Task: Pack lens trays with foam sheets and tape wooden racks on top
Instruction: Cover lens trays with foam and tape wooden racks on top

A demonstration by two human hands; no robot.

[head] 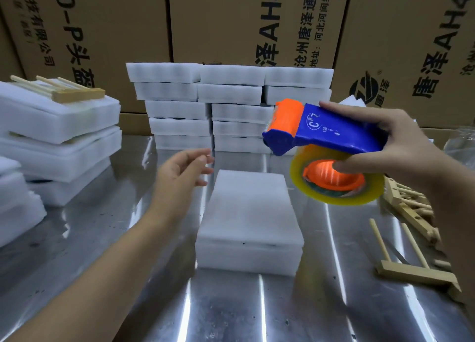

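Note:
A white foam-wrapped lens tray pack (249,221) lies in the middle of the shiny metal table (102,239). My right hand (393,151) grips a blue and orange tape dispenser (323,133) with a yellowish tape roll (334,187), held in the air above the pack's right rear corner. My left hand (182,169) hovers with relaxed fingers just left of the pack's far end, holding nothing. A wooden rack (416,267) lies flat on the table at the right.
Stacks of white foam packs (228,105) stand at the back in three columns. More foam packs (59,136) pile up at the left, one with a wooden rack (66,90) on top. Loose wooden racks (408,205) heap at the right. Cardboard boxes (257,20) wall the rear.

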